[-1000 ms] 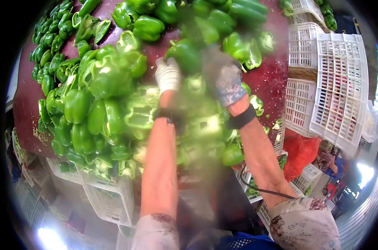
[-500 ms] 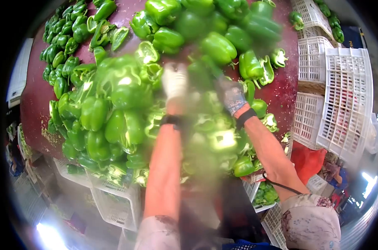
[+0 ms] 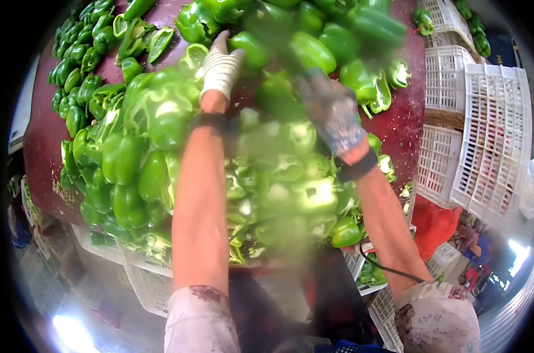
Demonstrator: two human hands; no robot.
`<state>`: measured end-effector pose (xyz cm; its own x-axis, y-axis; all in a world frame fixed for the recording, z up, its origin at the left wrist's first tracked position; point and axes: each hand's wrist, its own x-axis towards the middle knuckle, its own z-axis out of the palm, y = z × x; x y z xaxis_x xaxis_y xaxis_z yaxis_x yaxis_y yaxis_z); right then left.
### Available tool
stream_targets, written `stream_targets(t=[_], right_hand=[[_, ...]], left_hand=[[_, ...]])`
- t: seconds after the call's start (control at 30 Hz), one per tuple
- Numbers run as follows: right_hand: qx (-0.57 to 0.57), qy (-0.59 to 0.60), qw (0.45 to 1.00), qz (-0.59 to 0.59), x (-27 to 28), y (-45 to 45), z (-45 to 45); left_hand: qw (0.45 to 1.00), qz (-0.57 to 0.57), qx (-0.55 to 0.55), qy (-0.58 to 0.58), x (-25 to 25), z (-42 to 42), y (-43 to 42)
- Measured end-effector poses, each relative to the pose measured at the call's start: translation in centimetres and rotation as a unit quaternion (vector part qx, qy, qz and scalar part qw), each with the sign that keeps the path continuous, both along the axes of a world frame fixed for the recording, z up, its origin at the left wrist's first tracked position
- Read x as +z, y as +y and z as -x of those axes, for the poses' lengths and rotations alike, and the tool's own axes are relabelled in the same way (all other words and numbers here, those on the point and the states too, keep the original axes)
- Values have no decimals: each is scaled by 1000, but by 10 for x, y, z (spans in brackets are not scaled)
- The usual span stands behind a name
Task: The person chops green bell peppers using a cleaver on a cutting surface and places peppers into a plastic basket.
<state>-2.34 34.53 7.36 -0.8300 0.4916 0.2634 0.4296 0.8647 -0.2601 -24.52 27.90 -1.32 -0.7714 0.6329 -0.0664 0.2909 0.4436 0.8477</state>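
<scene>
My left hand [image 3: 221, 67], in a white striped glove, reaches over the heap with fingers apart, beside a whole green pepper [image 3: 249, 50]. Nothing is held in it. My right hand [image 3: 333, 109], in a grey-blue patterned glove, is nearest to a blurred green pepper [image 3: 279, 97] at the middle; its fingers are smeared and whatever they hold is unclear. Cut, hollow peppers [image 3: 315, 194] lie below my hands. Whole peppers [image 3: 123, 159] are heaped to the left, and halved peppers [image 3: 379, 91] lie right of my right hand.
A dark red table [image 3: 405, 112] carries the peppers. White plastic crates [image 3: 493, 135] stand along its right side, with a red bag [image 3: 435, 223] below them. Another white crate [image 3: 146, 288] is under the front left edge. Part of a person [image 3: 476, 247] shows at lower right.
My left hand has moved up and left, its fingers now spread. The right hand has shifted slightly, and the blurred pepper near it sits lower. The camera view has also shifted.
</scene>
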Motion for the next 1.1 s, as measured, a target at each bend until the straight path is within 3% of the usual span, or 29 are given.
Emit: stream_targets(t=[0.07, 0.17, 0.2, 0.23, 0.3, 0.37, 0.43, 0.53, 0.67, 0.73, 0.8, 0.87, 0.93, 1.0, 1.03, 1.1], right_hand=[[-4, -7, 1000, 16, 9, 10, 27], [118, 14, 992, -51, -19, 11, 57], [44, -87, 995, -1, -44, 4, 75], [50, -125, 991, 13, -58, 4, 79], [59, -200, 977, 41, -68, 7, 86], [39, -193, 979, 42, -59, 3, 88], [26, -196, 980, 33, -57, 0, 78], [25, -182, 983, 18, -50, -6, 76], [20, -70, 997, -8, 11, -30, 103], [56, -20, 995, -80, 3, -23, 126], [99, -89, 975, -176, 20, -20, 171], [19, -178, 969, -168, -10, -22, 221], [-12, -189, 982, -25, -86, 0, 259], [-20, -171, 968, -181, -131, -8, 269], [-32, -193, 981, -6, -108, -19, 267], [-4, -168, 985, -29, -83, -12, 262]], left_hand=[[979, -155, 67, -116, -13, -2, -1], [983, -119, 104, -88, 20, -15, -22], [979, -144, 116, -81, 24, -17, -26], [992, -62, 108, 12, 50, -27, -41], [979, -160, 108, 70, 86, -30, -69], [962, -102, 106, 230, 118, -21, -109], [950, -2, 70, 304, 112, 1, -150], [891, 290, 44, 347, 88, 12, -174], [917, 272, 43, 288, 76, 17, -172], [921, 246, 51, 299, 67, 16, -170], [926, 239, 51, 286, 62, 13, -167], [931, 231, 48, 277, 64, 9, -167], [935, 216, 40, 280, 59, 18, -164], [942, 196, 40, 268, 53, 17, -170], [946, 186, 41, 263, 55, 15, -172], [943, 198, 48, 263, 59, 13, -167]])
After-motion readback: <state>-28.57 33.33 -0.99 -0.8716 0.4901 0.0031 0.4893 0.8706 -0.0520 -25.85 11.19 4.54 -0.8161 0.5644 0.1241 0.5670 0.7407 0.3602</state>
